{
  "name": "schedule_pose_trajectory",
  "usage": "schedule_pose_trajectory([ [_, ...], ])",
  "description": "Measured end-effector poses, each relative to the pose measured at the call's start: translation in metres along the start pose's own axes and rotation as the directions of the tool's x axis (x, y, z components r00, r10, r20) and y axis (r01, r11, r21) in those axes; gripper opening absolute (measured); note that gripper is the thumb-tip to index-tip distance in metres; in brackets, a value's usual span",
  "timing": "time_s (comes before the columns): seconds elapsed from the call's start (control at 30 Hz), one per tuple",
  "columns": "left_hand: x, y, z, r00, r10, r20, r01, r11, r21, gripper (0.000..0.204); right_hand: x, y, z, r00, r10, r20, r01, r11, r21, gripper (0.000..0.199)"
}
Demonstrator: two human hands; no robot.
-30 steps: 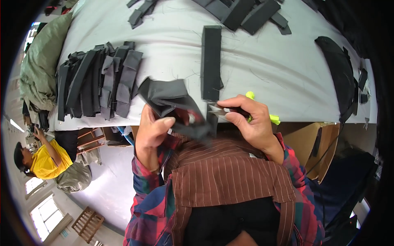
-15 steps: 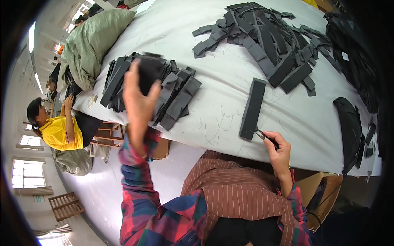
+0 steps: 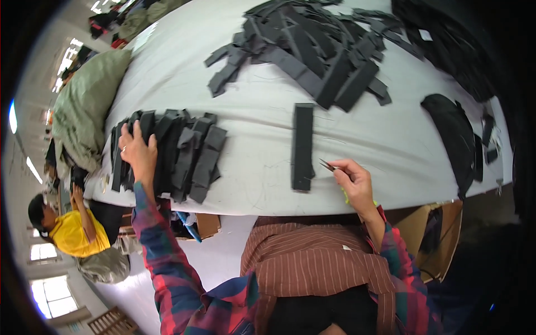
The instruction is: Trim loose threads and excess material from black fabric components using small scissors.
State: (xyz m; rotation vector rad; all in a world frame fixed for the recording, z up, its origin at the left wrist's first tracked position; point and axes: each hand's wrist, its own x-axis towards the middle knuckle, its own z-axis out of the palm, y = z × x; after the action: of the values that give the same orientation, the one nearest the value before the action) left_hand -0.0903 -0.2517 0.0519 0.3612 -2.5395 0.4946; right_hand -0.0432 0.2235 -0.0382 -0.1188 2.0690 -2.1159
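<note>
My left hand (image 3: 139,153) rests on the row of dark fabric strips (image 3: 180,156) at the table's left. Its fingers are spread and open, touching the strips at the row's left end. In my right hand (image 3: 355,183) a small pair of thread snips (image 3: 328,165) is gripped, its pointed tips showing past the fingers. Just left of those tips, apart from them, a single black folded fabric strip (image 3: 302,146) lies lengthwise away from me, with loose threads around it.
A tangled heap of dark strips (image 3: 304,47) covers the far middle of the white table (image 3: 251,187). Black fabric pieces (image 3: 451,134) lie at the right. A green sack (image 3: 89,106) stands far left, near a person in yellow (image 3: 84,231). An open cardboard box (image 3: 446,234) sits below the right edge.
My left hand has come down onto the strip row; the dark piece by it, raised and blurred before, no longer shows apart. The snips have drawn slightly away from the single strip. The view has shifted.
</note>
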Motion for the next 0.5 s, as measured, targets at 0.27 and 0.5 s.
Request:
schedule_pose_trajectory([
  [0.27, -0.079, 0.24, -0.077, 0.866, 0.412, 0.283, 0.113, 0.39, -0.914, 0.067, 0.0, 0.008, -0.002, 0.998, -0.043, -0.044, 0.048, 0.99, 0.131, 0.02],
  [0.5, -0.103, 0.281, -0.071, 0.839, 0.348, 0.418, 0.168, 0.564, -0.808, 0.072, 0.0, 0.004, 0.005, 0.997, -0.033, -0.069, 0.037, 0.998, 0.055, 0.025],
])
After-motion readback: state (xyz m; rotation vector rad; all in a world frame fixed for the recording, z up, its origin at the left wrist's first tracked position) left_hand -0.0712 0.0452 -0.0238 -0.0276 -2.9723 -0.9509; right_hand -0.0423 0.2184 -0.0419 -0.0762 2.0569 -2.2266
